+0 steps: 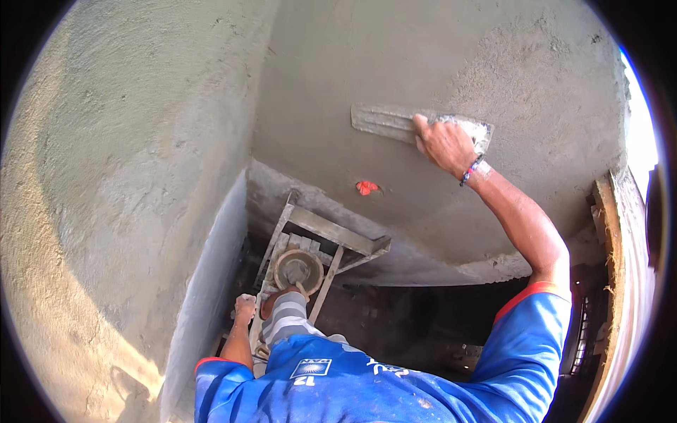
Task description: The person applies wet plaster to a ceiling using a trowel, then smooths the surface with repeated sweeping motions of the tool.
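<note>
My right hand [446, 143] grips a long rectangular plastering trowel [384, 121], its blade lying against the wet grey wall [317, 92] ahead of me. Below the trowel, a crumpled orange-red piece [366, 187] sticks out of the plaster. Low on the left, my left hand [245, 308] hangs with curled fingers beside a wooden frame; whether anything is in it is hidden. A round bucket [315, 270] with grey mortar stands by my leg, and a handle-like tool [302, 288] leans in it.
A second plastered wall [141, 176] meets the first in a corner on my left. The stepped frame [331, 230] under me carries the bucket on planks. Rough timber [608, 261] edges the opening at the right, and the space below is dark.
</note>
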`<state>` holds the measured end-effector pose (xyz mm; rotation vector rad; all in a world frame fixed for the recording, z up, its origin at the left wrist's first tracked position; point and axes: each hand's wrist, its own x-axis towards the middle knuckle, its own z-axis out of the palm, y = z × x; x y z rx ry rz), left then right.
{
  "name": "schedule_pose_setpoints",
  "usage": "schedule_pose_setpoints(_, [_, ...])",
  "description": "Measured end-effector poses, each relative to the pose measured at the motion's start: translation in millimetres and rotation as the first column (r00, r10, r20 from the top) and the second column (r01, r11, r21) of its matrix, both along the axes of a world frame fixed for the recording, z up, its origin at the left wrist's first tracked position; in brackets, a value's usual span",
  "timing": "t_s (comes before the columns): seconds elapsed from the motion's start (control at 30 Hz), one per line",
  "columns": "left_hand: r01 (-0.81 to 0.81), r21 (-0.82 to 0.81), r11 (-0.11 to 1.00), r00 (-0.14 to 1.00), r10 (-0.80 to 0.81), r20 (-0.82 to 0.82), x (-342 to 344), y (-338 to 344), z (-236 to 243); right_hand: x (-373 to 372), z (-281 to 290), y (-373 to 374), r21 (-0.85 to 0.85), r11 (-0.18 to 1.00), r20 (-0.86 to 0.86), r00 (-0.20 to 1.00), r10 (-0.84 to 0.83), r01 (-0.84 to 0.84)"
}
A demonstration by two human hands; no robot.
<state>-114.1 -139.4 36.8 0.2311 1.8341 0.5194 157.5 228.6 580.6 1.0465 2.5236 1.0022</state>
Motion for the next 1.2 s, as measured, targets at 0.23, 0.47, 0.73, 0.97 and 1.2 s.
schedule_pose_setpoints(0.23, [-0.069, 0.074, 0.995, 0.997, 0.068, 0.023, -14, -47, -13, 158, -66, -38, -0.171, 0.946, 0.219, 0.947, -0.236, 0.275])
schedule_pose_setpoints(0.47, [0.034, -0.175, 0.984, 0.999, -0.040, -0.033, -49, -97, -12, 72, 64, -76, -0.065, 0.996, -0.547, 0.833, -0.085, 0.059])
schedule_pose_setpoints(0.73, [-0.020, 0.143, 0.990, 1.000, 0.022, -0.008, -34, 3, 17, 27, 32, -2, 0.193, 0.980, -0.376, 0.926, 0.034, 0.042])
schedule_pose_setpoints(0.97, [-0.070, 0.219, 0.973, 0.997, 0.064, 0.038, -26, 1, 30, 78, -61, -29, -0.179, 0.983, -0.149, 0.987, -0.058, 0.031])
schedule_pose_setpoints(1.2, [0.155, 0.359, 0.920, 0.981, -0.102, -0.163, -30, 7, 65, -7, 210, -8, 0.323, 0.940, -0.776, 0.600, 0.195, 0.111])
